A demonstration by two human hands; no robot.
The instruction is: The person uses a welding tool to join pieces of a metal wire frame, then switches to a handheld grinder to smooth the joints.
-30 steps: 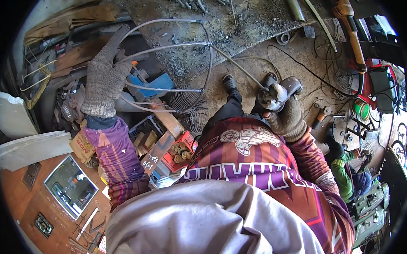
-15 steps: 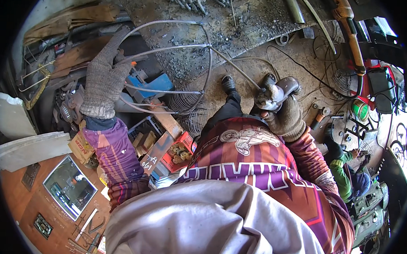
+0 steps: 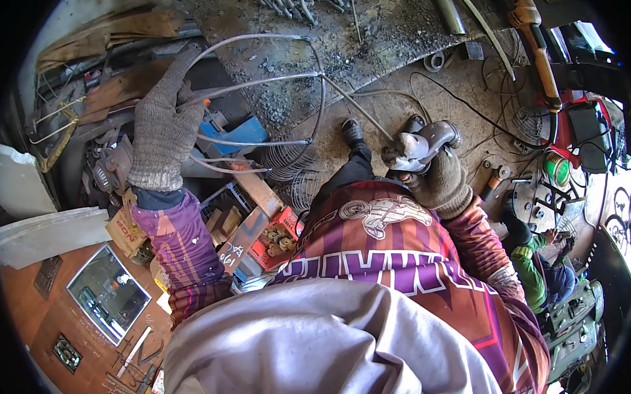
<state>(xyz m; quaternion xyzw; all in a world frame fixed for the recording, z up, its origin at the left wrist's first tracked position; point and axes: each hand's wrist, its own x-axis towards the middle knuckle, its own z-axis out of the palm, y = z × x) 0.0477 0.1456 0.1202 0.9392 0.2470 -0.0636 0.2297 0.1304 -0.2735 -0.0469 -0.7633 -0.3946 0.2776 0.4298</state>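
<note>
My left hand (image 3: pixel 164 126), in a grey-brown knitted glove, grips a frame of bent metal rods (image 3: pixel 260 82) at its left side. The frame's curved rods are joined by crosspieces, and one straight rod runs from it toward my right hand. My right hand (image 3: pixel 447 182), gloved as well, is closed around a grey metal tool (image 3: pixel 421 146) with a rounded silvery head and a cylindrical body; its exact kind is unclear. The straight rod's end meets the tool's head or passes behind it. My right fingers are partly hidden by the tool.
A metal plate strewn with dark grit (image 3: pixel 348 52) spreads beyond the frame. Below the frame sit a blue machine (image 3: pixel 234 135), wire coils (image 3: pixel 288 172) and a red box of parts (image 3: pixel 278 239). Cables (image 3: pixel 465 98) cross the floor. Another person in a green sleeve (image 3: pixel 528 274) works at right.
The tool and my right hand have shifted slightly left, and the tool has turned a little. The rod frame has moved slightly left with it. My left hand keeps its hold.
</note>
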